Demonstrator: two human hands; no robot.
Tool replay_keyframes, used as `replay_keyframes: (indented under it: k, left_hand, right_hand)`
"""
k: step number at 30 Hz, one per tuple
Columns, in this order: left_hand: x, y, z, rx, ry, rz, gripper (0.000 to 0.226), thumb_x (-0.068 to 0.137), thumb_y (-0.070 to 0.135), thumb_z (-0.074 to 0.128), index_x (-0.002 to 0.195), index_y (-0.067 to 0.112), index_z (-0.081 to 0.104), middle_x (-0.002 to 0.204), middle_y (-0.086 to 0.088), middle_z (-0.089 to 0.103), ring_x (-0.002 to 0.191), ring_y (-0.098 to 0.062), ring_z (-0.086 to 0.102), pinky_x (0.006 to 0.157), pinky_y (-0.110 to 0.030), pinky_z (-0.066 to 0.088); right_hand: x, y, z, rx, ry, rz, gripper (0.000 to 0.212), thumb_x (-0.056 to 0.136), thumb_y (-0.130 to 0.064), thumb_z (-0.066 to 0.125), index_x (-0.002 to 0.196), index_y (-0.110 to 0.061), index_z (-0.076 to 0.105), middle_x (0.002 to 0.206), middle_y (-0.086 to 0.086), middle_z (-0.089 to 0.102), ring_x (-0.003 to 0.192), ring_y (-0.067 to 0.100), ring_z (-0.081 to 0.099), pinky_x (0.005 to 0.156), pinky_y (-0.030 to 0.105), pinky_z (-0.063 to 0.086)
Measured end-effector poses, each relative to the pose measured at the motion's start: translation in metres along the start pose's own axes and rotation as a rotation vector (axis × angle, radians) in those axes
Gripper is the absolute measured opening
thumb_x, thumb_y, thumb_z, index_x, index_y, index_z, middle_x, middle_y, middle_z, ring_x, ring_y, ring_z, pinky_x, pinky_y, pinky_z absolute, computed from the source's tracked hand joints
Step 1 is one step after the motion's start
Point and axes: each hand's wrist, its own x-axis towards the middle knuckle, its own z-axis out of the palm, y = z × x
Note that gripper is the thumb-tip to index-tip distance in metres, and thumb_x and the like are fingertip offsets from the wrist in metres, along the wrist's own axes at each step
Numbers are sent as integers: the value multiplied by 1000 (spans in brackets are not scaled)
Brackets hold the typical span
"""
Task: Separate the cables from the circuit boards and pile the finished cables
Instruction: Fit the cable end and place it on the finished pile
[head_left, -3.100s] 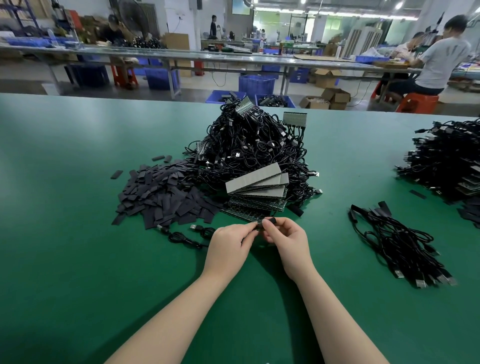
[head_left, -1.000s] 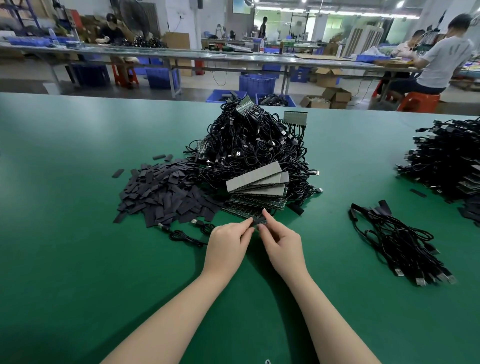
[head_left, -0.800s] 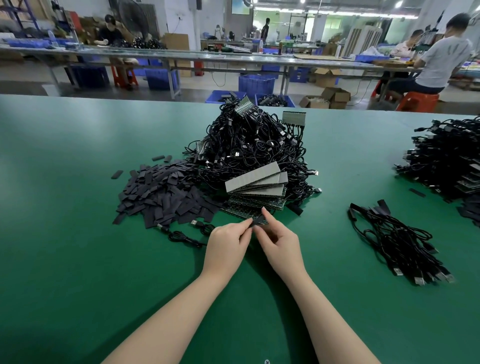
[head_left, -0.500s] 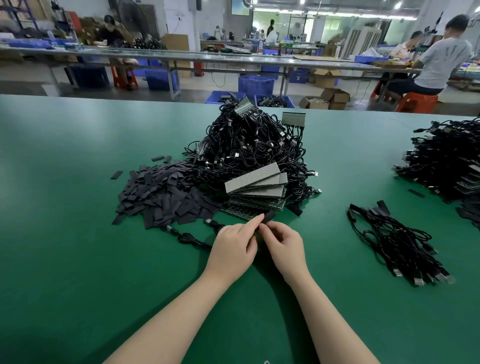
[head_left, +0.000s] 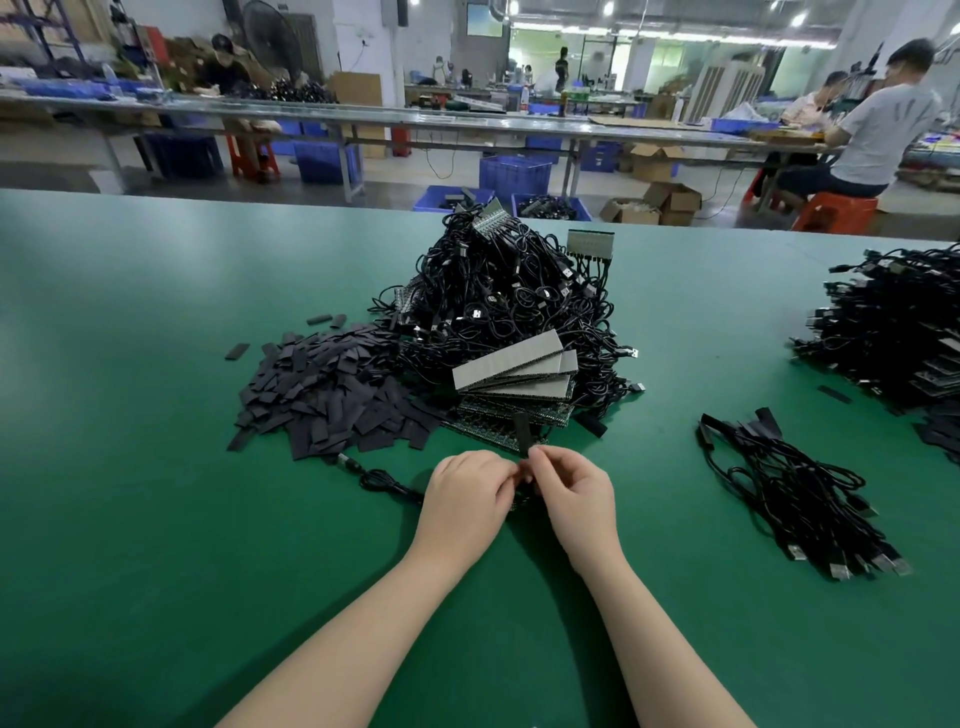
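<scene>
While the left hand (head_left: 467, 486) grips a cable (head_left: 379, 477), the right hand (head_left: 569, 486) pinches a black strip (head_left: 522, 434) standing upright. Boards (head_left: 511, 366) lie just beyond; finished cables (head_left: 795, 486) lie right.

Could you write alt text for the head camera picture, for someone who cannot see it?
Two bare hands, left and right, pinch a small black strip over a green table. Behind them rises a tangled heap of black cables and circuit boards, with loose black strips to its left and a bundle of separated cables on the right.
</scene>
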Motion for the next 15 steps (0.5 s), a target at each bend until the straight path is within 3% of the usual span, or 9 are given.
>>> replay_keyframes:
  k: [4, 8, 10, 12, 15]
  left_hand:
    - [1, 1, -1, -31, 34, -7, 18, 95, 24, 54, 106, 22, 69, 101, 10, 66, 100, -12, 59, 91, -30, 43]
    - [0, 3, -4, -104, 114, -90, 37, 100, 30, 44, 134, 17, 52, 131, 5, 57, 123, -11, 50, 103, -30, 39]
    - [0, 2, -3, -118, 109, -129, 41, 101, 33, 40, 137, 18, 48, 133, 5, 55, 124, -11, 48, 103, -30, 38]
    - [0, 2, -2, -90, 99, -126, 40, 101, 33, 40, 137, 18, 49, 133, 4, 56, 124, -13, 49, 102, -30, 38]
    - [-1, 2, -1, -51, 99, -106, 36, 100, 31, 44, 133, 19, 54, 130, 5, 58, 121, -14, 52, 100, -31, 37]
  right_hand:
    - [-2, -4, 2, -88, 34, -25, 18, 94, -23, 68, 82, -35, 73, 81, -22, 73, 78, -5, 67, 70, 8, 46]
    - [-3, -21, -8, 121, 201, 16, 16, 97, -21, 63, 85, -22, 73, 80, -8, 75, 77, 6, 68, 75, 26, 52]
    - [-2, -43, -29, 142, 301, -69, 16, 98, -21, 62, 85, -23, 72, 77, -9, 74, 75, 3, 66, 73, 22, 50]
    - [-1, -73, -63, 0, 372, -210, 16, 97, -26, 63, 83, -28, 70, 73, -11, 72, 71, 2, 64, 69, 20, 49]
    - [13, -113, -124, -420, 431, -322, 18, 95, -37, 62, 78, -30, 66, 68, -14, 67, 66, 8, 62, 64, 29, 47]
